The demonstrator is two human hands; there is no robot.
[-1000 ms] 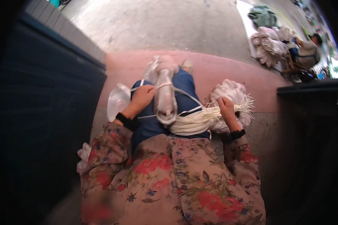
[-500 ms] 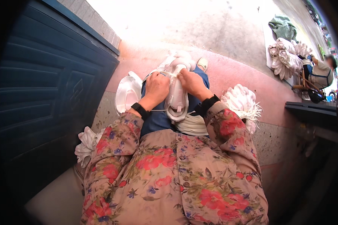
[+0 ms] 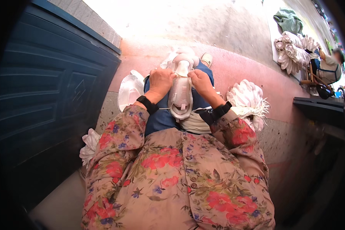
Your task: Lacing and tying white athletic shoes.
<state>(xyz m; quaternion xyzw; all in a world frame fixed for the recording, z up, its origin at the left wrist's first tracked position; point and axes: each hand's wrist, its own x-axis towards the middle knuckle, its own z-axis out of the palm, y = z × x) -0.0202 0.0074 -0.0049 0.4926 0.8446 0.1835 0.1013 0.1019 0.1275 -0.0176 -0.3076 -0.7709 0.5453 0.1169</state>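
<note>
A white shoe upper lies between my knees, its heel opening toward me. Across its front runs a thin white shoelace, stretched between both hands. My left hand is closed in a pinch on the lace at the upper's left side. On the other side, my right hand is also pinched shut on the lace. More white shoe parts sit just beyond the upper, partly hidden. A bundle of white laces rests by my lap, below the right wrist.
A blue panelled door stands close on my left. White uppers lie beside my left knee, and a stacked bundle of uppers is at my right. Farther right, a seated person is near another pile of uppers.
Both hands have moved slightly apart, the right one outward to the right. The lace between them now lies straighter across the upper. The view has shifted a little.
</note>
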